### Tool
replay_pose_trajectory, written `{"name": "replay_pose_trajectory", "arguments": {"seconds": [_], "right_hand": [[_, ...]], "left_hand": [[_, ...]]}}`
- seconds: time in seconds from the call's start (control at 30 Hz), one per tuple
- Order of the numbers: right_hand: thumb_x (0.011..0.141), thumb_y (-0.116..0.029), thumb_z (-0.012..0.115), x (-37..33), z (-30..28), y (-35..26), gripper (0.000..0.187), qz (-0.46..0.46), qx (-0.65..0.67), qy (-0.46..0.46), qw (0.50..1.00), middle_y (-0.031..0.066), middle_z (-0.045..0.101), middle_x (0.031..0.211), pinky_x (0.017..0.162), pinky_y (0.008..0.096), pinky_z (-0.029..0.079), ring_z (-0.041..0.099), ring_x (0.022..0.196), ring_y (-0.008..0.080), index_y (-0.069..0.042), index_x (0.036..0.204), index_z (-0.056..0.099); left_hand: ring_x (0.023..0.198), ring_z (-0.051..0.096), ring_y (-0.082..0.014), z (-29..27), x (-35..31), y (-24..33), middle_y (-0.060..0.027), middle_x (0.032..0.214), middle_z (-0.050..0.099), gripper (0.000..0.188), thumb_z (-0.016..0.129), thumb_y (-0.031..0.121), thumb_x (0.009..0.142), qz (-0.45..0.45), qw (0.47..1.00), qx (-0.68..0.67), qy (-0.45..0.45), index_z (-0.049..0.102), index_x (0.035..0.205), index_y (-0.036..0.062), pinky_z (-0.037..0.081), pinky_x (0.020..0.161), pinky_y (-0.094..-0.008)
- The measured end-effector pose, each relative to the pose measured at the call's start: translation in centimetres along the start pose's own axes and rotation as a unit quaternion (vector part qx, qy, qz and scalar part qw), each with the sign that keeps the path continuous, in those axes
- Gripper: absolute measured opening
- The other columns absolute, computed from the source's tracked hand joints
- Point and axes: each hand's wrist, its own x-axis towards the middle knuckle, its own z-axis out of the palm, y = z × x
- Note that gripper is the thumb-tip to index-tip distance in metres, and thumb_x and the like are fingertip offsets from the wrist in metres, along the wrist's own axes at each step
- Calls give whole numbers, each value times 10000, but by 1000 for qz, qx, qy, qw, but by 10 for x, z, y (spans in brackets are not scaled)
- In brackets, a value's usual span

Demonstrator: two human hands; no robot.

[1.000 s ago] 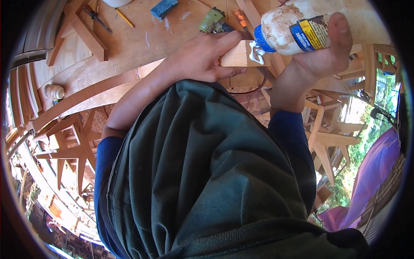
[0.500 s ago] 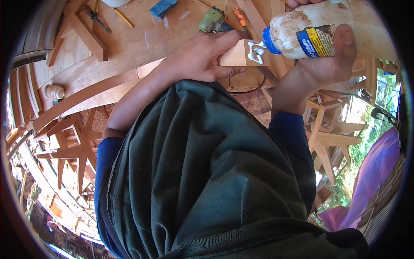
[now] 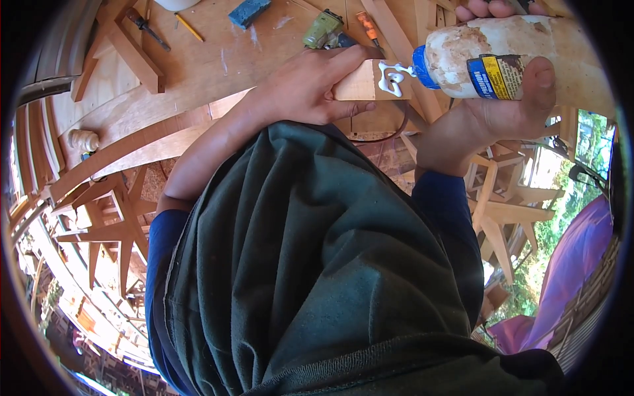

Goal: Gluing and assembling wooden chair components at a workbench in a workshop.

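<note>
My left hand (image 3: 314, 86) is closed round a pale wooden block (image 3: 356, 86), thumb and fingers on opposite sides. A looping bead of white glue (image 3: 391, 80) lies on the block's end face, around a small dark hole. With my right hand (image 3: 508, 112) I grip a large, stained glue bottle (image 3: 456, 59), held on its side, its blue cap (image 3: 422, 68) toward the block. A thin string of glue stretches between the cap and the bead. My right thumb lies along the bottle near its label, and the other fingers show over the far side.
On the workbench (image 3: 198, 72) lie a blue block (image 3: 249, 13), a green tool (image 3: 323, 30), an orange-handled screwdriver (image 3: 368, 28), a yellow pencil (image 3: 189, 28) and a dark-handled screwdriver (image 3: 148, 28). An angled wooden frame (image 3: 135, 56) sits at far left. Wooden star-shaped frames (image 3: 495, 211) stand below the bench.
My right hand and the bottle have moved a little to the right and nearer me, so the cap is farther from the block. My left hand and the block have hardly moved.
</note>
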Motion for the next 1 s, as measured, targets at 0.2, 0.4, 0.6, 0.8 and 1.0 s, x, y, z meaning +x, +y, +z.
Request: {"name": "replay_pose_trajectory", "arguments": {"seconds": [0.2,0.4,0.6,0.8,1.0], "right_hand": [[805,-197,649,-17,-11,3,338,-62,-61,117,989,212,720,961,788,407,624,730,787,307,67,1016,651],[875,-377,645,-15,-4,-8,672,46,-56,-42,997,275,656,1141,958,549,538,671,1055,403,64,1349,464],[895,-435,639,-19,-14,-9,753,11,-32,-2,999,290,630,1188,1000,594,511,648,1112,427,54,1420,409],[889,-420,628,-19,-6,-22,724,49,-65,31,996,295,629,1178,979,582,522,651,1087,430,63,1390,425],[871,-369,615,-18,1,-20,637,29,-60,23,998,301,640,1153,960,552,539,665,1056,427,76,1305,477]], "left_hand": [[880,671,-435,2,0,-1,-206,970,674,553,744,395,887,8,1000,7,16,533,1290,82,529,774,-499],[844,665,-434,1,0,-3,-199,898,652,527,743,405,889,17,999,17,22,532,1246,79,520,734,-501],[908,712,-384,-1,0,-5,-174,999,713,636,844,307,834,11,999,32,4,549,1333,45,553,770,-417],[822,651,-437,1,0,-5,-199,866,637,533,749,417,883,36,998,19,38,529,1230,76,504,719,-509],[884,709,-379,-3,-1,-4,-173,986,708,619,841,295,838,5,1000,25,6,547,1325,50,548,752,-418]]}}
